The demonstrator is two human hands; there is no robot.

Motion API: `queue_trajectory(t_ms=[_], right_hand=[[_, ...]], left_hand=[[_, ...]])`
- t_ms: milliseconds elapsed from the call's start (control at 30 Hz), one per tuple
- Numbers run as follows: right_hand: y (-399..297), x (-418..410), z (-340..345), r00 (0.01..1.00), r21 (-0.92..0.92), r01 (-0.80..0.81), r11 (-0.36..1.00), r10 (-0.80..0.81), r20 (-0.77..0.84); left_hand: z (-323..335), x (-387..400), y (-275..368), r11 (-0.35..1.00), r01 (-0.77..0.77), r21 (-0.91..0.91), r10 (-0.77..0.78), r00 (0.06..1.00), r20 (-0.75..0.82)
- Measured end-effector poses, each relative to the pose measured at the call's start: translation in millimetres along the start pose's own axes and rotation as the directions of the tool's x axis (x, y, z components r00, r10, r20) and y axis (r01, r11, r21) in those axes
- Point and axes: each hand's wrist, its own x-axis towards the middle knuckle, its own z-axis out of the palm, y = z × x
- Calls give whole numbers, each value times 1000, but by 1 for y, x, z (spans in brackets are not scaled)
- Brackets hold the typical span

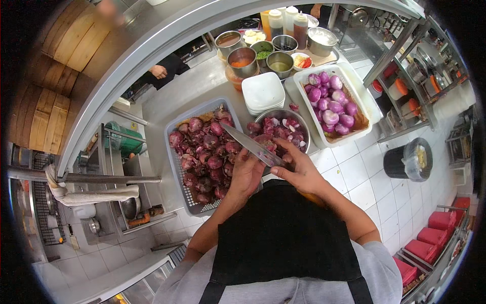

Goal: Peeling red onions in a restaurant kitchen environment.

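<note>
My right hand (300, 167) grips a kitchen knife (248, 142), its broad blade slanting up and leftward over a steel bowl and a crate. My left hand (245, 173) is beside the blade, fingers curled; the knife hides whether it holds anything. Under the knife, the steel bowl (308, 131) contains red onion skins and trimmings (279, 127). Unpeeled red onions (210, 142) fill the grey perforated plastic crate (171, 161) on the left. Peeled purple onions (334, 106) lie in a white plastic tub (351, 138) on the right.
Stacked white square dishes (263, 91) stand behind the bowl. Farther back are steel pots (242, 62) and squeeze bottles (300, 30). Another person's hand (158, 71) shows across the steel counter (159, 108). A lined black bin (396, 163) sits on the floor at right.
</note>
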Motion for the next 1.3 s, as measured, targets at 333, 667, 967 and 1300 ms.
queue_trajectory(t_ms=[333, 667, 967, 1300], right_hand=[[16, 8, 1, 990, -138, 50, 989, -67, -121], [52, 23, 1, 959, 50, 172, 984, -156, -234], [27, 25, -22, 962, 698, -264, 666, 236, 139], [43, 27, -28, 952, 734, -286, 617, 269, 145]], left_hand=[[-8, -3, -14, 1000, -7, 27, 8, 998, -54], [1, -6, -25, 969, -48, 244, 59, 998, -37], [-6, 9, -9, 987, 140, -80, -130, 985, 112], [-19, 5, -10, 995, 69, 76, -67, 997, -36]])
